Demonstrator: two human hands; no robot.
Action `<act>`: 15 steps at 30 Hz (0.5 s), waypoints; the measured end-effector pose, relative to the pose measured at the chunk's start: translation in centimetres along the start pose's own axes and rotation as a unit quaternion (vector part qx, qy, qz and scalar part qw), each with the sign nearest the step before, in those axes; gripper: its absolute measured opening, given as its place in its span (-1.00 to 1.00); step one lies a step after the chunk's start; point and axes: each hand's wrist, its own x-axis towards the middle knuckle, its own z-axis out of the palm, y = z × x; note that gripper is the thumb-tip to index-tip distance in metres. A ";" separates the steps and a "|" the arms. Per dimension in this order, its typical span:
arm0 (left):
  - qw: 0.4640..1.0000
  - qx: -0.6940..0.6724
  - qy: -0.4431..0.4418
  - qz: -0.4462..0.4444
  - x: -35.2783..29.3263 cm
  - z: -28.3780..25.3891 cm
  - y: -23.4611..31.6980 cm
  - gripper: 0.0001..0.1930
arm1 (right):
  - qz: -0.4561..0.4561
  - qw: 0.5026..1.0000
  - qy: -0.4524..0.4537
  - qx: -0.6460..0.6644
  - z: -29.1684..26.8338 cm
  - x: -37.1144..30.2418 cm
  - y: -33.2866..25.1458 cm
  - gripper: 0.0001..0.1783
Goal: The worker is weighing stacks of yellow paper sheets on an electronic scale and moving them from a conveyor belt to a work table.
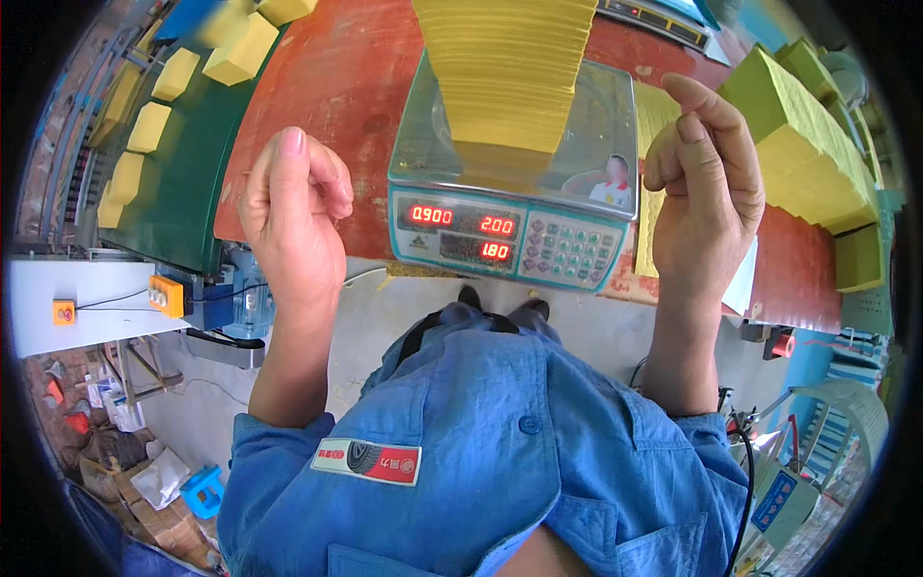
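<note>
A tall stack of yellow paper sheets (510,77) rests on the glossy pan of a teal-edged electronic scale (514,236), whose red digits are lit. To the left of the scale, my left hand (293,197) is raised with its fingers curled in and its thumb pointing up; nothing shows in it. Right of the scale, my right hand (707,183) is raised too. Its index finger arches apart from the thumb while the other fingers bend inward, and it holds nothing visible. Neither hand touches the stack.
The scale stands on a worn red table (308,87). Large yellow paper stacks (798,144) stand at the right. Several yellow blocks (149,127) lie on a green belt (192,163) at the left, near an orange switch box (165,296). A second scale (659,21) is at the back.
</note>
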 end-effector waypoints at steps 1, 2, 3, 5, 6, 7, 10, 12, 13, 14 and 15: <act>1.000 -0.001 0.004 0.000 0.2 0.2 0.1 -0.58 | -0.001 1.000 -0.001 0.002 -0.1 0.1 0.0 -0.68; 1.000 -0.004 0.007 0.002 0.5 0.5 0.2 -0.58 | -0.004 1.000 -0.001 0.004 -0.2 0.3 -0.1 -0.69; 1.000 -0.004 0.006 0.003 0.6 0.4 0.1 -0.58 | -0.005 1.000 0.000 0.003 -0.2 0.4 -0.1 -0.69; 0.999 -0.011 -0.044 0.008 1.4 -0.2 0.0 -0.62 | -0.004 0.999 0.032 0.014 -0.3 0.7 0.0 -0.77; 0.999 -0.009 -0.041 0.021 2.1 -0.8 -0.2 -0.62 | 0.003 1.000 0.026 -0.006 0.1 1.0 0.6 -0.77; 0.999 -0.007 -0.030 -0.028 3.0 -0.9 -0.5 -0.65 | 0.004 0.999 0.025 -0.029 0.0 1.4 1.3 -0.78; 0.989 -0.054 -0.030 -0.136 8.0 -0.1 -0.6 -0.62 | 0.062 0.997 0.015 -0.053 -0.5 4.7 5.4 -0.72; 0.966 -0.085 -0.115 -0.213 12.6 0.0 -0.9 -0.31 | 0.105 0.993 0.046 -0.016 0.1 7.9 8.7 -0.65; 0.967 -0.090 -0.131 -0.201 14.7 0.9 -1.1 -0.31 | 0.118 0.992 0.038 0.025 -0.5 9.7 11.0 -0.62; 0.952 -0.090 -0.175 -0.233 16.6 1.7 -1.2 -0.30 | 0.132 0.988 0.026 0.069 -1.0 11.5 13.4 -0.58; 0.936 -0.086 -0.214 -0.265 18.0 2.4 -1.0 -0.28 | 0.166 0.984 0.018 0.070 -0.4 12.9 15.2 -0.50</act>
